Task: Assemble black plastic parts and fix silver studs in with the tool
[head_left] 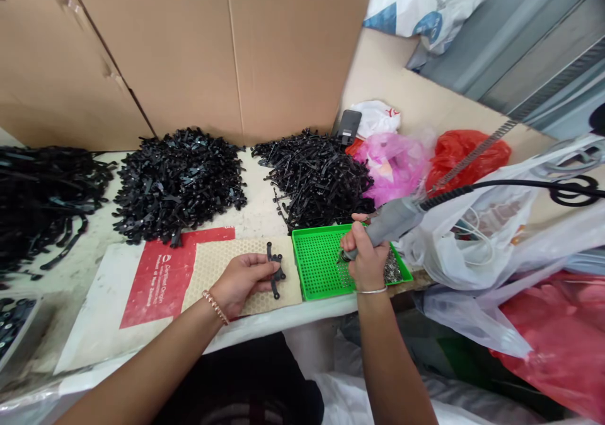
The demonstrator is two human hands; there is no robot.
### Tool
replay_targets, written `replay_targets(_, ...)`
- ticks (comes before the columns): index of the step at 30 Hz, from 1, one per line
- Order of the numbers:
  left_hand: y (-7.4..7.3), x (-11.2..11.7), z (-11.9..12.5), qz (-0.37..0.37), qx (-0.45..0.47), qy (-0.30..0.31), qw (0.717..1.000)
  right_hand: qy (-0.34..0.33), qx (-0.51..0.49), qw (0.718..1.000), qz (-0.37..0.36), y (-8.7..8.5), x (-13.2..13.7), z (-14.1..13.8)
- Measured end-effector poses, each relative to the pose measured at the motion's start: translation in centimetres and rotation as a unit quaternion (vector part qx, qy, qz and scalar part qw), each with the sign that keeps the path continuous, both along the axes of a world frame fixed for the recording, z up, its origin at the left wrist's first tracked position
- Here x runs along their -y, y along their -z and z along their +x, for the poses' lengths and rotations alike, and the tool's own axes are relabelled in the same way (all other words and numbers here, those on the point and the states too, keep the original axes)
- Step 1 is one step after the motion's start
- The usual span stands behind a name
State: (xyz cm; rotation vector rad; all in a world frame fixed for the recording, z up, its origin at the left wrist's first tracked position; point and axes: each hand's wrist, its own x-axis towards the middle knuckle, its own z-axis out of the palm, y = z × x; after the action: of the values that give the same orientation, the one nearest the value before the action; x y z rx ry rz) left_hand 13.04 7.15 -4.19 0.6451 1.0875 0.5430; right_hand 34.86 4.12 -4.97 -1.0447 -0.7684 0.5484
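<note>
Pinching a small black plastic bracket [275, 272] against the beige honeycomb mat [212, 262] at lower centre, the left hand [241, 280] clamps its edge; it looks light and stiff, best held by its flat arms; the right hand [365, 260] grips a grey powered screwdriver [392, 220] over the green perforated tray [316, 264].

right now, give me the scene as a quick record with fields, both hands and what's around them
left hand: pinches a black part on the beige mat
right hand: grips a grey power screwdriver, tip down over the green tray
tray contents: small metal screws at its right end
behind: left heap, middle heap and right heap of black parts, by a cardboard wall
right side: pink bag, red bag
</note>
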Motion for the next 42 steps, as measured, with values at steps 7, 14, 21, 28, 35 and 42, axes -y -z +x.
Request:
replay_targets(7,-0.2,0.0,0.1,-0.001,-0.012,-0.003,1.000,0.001,0.019,1.000,-0.004,0.2,-0.1,-0.1)
replay_targets(14,-0.2,0.1,0.1,0.000,-0.009,0.000,1.000,-0.008,0.013,1.000,0.008,0.2,0.1,-0.1)
replay_targets(21,0.1,0.0,0.1,0.003,-0.021,0.006,1.000,0.000,0.019,1.000,0.010,0.0,0.0,-0.1)
replay_targets(28,0.2,0.1,0.3,-0.005,-0.013,-0.015,1.000,-0.010,0.017,1.000,-0.007,0.7,0.0,0.2)
replay_targets(35,0.6,-0.1,1.0,-0.018,0.020,-0.040,0.999,0.016,0.008,1.000,0.006,-1.0,-0.3,0.1)
replay_targets(42,0.9,-0.1,1.1,-0.008,0.030,-0.044,0.999,-0.044,-0.081,0.992,0.080,-5.3,-1.1,-3.1)
